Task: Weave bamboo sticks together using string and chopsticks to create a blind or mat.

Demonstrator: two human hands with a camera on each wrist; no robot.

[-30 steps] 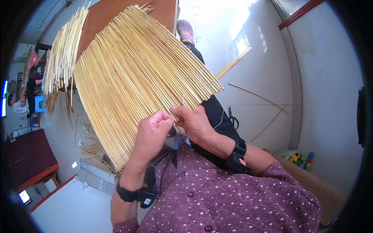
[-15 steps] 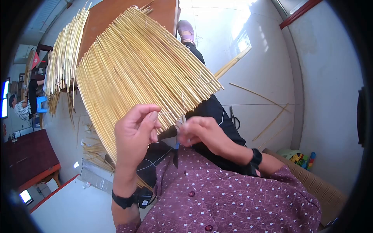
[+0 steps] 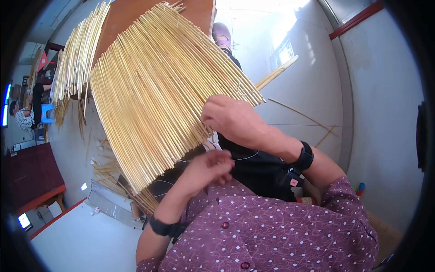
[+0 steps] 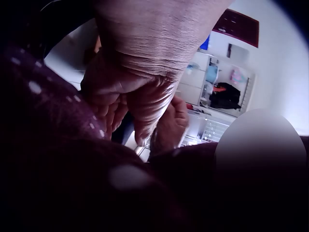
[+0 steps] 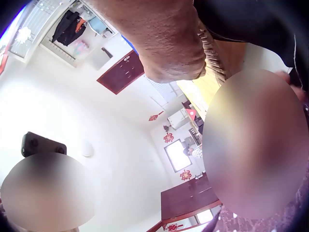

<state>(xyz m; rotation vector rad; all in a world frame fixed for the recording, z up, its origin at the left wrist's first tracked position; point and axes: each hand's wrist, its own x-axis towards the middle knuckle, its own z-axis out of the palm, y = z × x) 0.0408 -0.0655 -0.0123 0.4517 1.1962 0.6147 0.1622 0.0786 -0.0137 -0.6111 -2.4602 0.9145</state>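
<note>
A mat of thin straw-coloured reeds [image 3: 154, 95], tied in rows with pale thread, slopes across the person's lap. The right hand [image 3: 233, 119] lies over its near right edge, fingers bent around the reed ends; the fingertips and thumb are hidden. Just below that edge is the left hand [image 3: 206, 171], blurred, its fingers loosely bent and apart from the thumb. A pale thread [image 3: 247, 157] runs over the dark trousers toward the left fingers; I cannot tell whether they hold it. In the left wrist view, the left hand [image 4: 135, 82] points its fingers downward.
The mat's far end rests on a brown table [image 3: 122, 20]. A bundle of loose reeds [image 3: 79, 54] hangs over the table's left side. More reeds [image 3: 301, 113] lie on the floor at the right. A white surface [image 3: 81, 235] stands at lower left. Another person [image 3: 22, 119] sits far left.
The hands came apart from the mat's near edge. The right hand has moved up onto the edge; the left hand first drew left, then came down and right below it.
</note>
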